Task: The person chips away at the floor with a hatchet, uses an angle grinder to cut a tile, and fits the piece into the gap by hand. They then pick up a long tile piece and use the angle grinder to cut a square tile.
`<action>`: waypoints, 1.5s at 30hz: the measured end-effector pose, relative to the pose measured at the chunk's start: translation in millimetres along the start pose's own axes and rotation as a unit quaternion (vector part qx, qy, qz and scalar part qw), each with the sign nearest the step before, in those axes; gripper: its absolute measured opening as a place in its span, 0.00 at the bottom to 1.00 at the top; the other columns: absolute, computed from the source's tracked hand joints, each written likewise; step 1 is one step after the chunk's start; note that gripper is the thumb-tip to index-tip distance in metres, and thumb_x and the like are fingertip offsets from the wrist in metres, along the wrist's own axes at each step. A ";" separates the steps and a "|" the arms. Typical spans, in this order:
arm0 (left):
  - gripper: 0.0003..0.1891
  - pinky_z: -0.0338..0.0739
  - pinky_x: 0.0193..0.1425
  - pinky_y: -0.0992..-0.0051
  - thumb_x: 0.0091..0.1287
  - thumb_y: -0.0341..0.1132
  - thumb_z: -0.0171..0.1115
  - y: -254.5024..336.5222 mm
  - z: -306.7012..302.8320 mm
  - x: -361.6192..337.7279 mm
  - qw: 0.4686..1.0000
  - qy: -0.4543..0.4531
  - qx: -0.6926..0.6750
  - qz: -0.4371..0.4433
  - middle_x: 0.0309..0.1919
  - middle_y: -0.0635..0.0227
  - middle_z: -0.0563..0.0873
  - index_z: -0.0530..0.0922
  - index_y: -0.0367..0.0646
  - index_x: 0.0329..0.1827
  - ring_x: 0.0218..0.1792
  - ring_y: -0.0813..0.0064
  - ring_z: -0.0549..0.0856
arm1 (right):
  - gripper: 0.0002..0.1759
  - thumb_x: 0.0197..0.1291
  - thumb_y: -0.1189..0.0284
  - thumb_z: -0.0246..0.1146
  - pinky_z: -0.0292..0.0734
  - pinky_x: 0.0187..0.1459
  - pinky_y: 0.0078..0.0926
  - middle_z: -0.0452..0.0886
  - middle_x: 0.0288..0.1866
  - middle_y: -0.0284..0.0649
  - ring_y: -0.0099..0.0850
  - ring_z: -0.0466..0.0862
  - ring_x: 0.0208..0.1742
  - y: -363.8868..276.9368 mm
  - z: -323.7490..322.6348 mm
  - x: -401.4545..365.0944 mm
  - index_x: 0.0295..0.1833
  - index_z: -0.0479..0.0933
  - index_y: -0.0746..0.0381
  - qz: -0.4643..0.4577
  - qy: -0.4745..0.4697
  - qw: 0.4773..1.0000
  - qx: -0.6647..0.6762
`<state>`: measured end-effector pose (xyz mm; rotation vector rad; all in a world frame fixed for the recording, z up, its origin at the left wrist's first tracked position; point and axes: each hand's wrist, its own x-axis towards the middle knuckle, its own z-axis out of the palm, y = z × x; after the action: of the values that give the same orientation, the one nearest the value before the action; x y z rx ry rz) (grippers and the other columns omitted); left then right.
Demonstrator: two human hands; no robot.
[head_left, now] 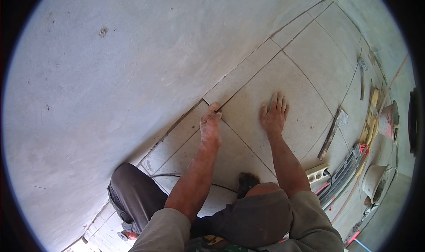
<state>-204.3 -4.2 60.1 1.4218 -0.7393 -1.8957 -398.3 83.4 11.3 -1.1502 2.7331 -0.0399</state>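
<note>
Floor tiles (pixel 252 97) cover the ground beside a pale wall (pixel 110 66). My left hand (pixel 210 124) is at the joint between narrow edge tiles near the wall, its thumb and index finger bent around something small and dark that I cannot make out. My right hand (pixel 274 114) lies flat on a large tile, fingers spread, holding nothing. A narrow cut tile (pixel 237 77) runs along the wall just beyond my left hand.
On the right are a hammer (pixel 362 77), a wooden strip (pixel 328 137), a power strip (pixel 317 173), a tile cutter (pixel 347 172) and two buckets (pixel 387 121) (pixel 372 181). A cable (pixel 168 175) crosses the floor near my knees. An angle grinder (pixel 127 235) lies at lower left.
</note>
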 end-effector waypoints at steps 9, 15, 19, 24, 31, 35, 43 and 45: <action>0.23 0.68 0.63 0.76 0.63 0.30 0.55 18.4 -26.4 23.0 0.985 0.054 0.109 0.119 0.57 0.60 0.81 0.76 0.36 0.62 0.56 0.66 0.79 | 0.38 0.72 0.51 0.40 0.29 0.80 0.41 0.41 0.82 0.41 0.37 0.37 0.82 2.0 0.6 -0.9 0.79 0.44 0.61 0.003 0.002 1.000 0.020; 0.22 0.68 0.66 0.64 0.65 0.36 0.60 -16.5 -39.4 28.4 0.883 0.065 0.425 0.191 0.60 0.53 0.79 0.75 0.39 0.62 0.61 0.51 0.77 | 0.38 0.72 0.51 0.40 0.29 0.80 0.41 0.41 0.82 0.40 0.37 0.37 0.82 2.0 1.5 0.1 0.79 0.43 0.60 -0.001 0.004 1.000 0.017; 0.27 0.64 0.69 0.54 0.65 0.34 0.60 -46.9 -39.5 32.4 0.799 0.028 0.524 0.295 0.64 0.51 0.74 0.67 0.40 0.68 0.66 0.51 0.72 | 0.38 0.72 0.51 0.40 0.29 0.80 0.41 0.40 0.82 0.41 0.37 0.36 0.82 1.8 0.2 -0.3 0.79 0.43 0.61 0.000 -0.001 1.000 0.024; 0.29 0.65 0.67 0.52 0.63 0.32 0.62 -51.6 -31.4 40.1 0.818 0.000 0.487 0.307 0.65 0.47 0.72 0.65 0.41 0.68 0.67 0.50 0.70 | 0.38 0.72 0.52 0.41 0.29 0.80 0.41 0.41 0.82 0.43 0.38 0.37 0.82 3.4 5.4 -0.8 0.79 0.44 0.62 -0.003 0.010 0.999 0.037; 0.27 0.68 0.69 0.56 0.65 0.23 0.58 -46.7 -43.2 36.9 0.813 -0.043 0.462 0.353 0.63 0.46 0.73 0.63 0.37 0.67 0.66 0.45 0.71 | 0.36 0.66 0.60 0.56 0.38 0.79 0.44 0.57 0.75 0.48 0.42 0.50 0.79 14.1 2.7 69.3 0.74 0.56 0.66 0.018 0.136 0.973 0.187; 0.25 0.66 0.72 0.58 0.66 0.24 0.57 -36.5 -40.8 33.0 0.841 -0.037 0.456 0.289 0.64 0.46 0.73 0.64 0.35 0.67 0.69 0.46 0.68 | 0.35 0.64 0.60 0.58 0.43 0.78 0.44 0.63 0.72 0.49 0.44 0.55 0.77 8.6 -8.8 167.7 0.73 0.60 0.63 0.052 0.180 0.956 0.228; 0.27 0.61 0.74 0.61 0.64 0.22 0.56 -34.5 -15.1 22.0 0.865 0.002 0.423 0.269 0.66 0.49 0.72 0.66 0.34 0.68 0.72 0.55 0.66 | 0.30 0.64 0.57 0.55 0.63 0.69 0.39 0.71 0.66 0.51 0.45 0.68 0.69 -17.3 -33.1 242.3 0.66 0.68 0.64 -0.026 0.080 0.995 0.061; 0.28 0.58 0.75 0.63 0.63 0.22 0.55 -24.6 -5.3 13.8 0.910 0.028 0.371 0.183 0.67 0.51 0.71 0.65 0.34 0.69 0.72 0.59 0.66 | 0.29 0.63 0.55 0.54 0.67 0.66 0.40 0.75 0.61 0.54 0.47 0.73 0.65 -3.9 -33.2 263.3 0.61 0.72 0.65 -0.014 0.084 0.991 0.100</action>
<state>-206.0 0.3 31.8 1.5977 -1.6878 -1.3152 -581.8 -108.2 4.5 -1.1759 2.7760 -0.4225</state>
